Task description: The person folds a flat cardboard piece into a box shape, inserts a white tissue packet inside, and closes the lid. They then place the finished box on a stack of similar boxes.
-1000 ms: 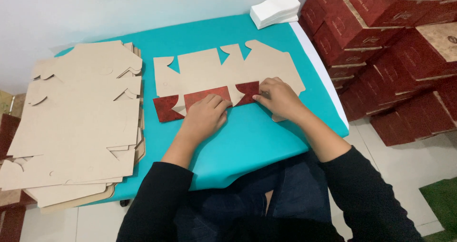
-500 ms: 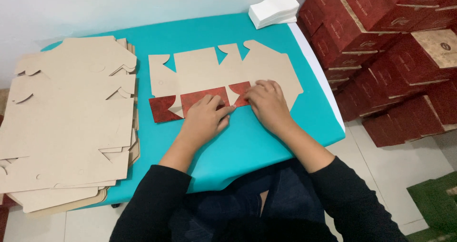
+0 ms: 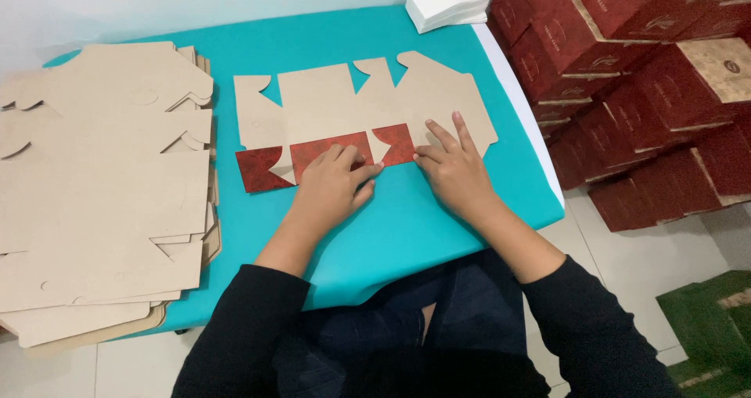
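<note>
A flat die-cut cardboard box blank (image 3: 336,104) lies brown side up on the teal table (image 3: 407,226). Its near edge is folded over, showing dark red flaps (image 3: 262,167). My left hand (image 3: 332,187) presses flat on the middle red flap, fingers spread. My right hand (image 3: 454,167) presses on the blank's right part, fingertips beside another red flap (image 3: 395,144). Neither hand grips anything; both lie palm down on the cardboard.
A tall stack of unfolded brown blanks (image 3: 102,179) covers the table's left side. A pile of white paper (image 3: 450,0) sits at the far right corner. Many assembled dark red boxes (image 3: 641,77) are stacked on the floor to the right.
My hands have stayed on the folded edge; my right fingers have spread further up onto the brown panel. The view has shifted slightly.
</note>
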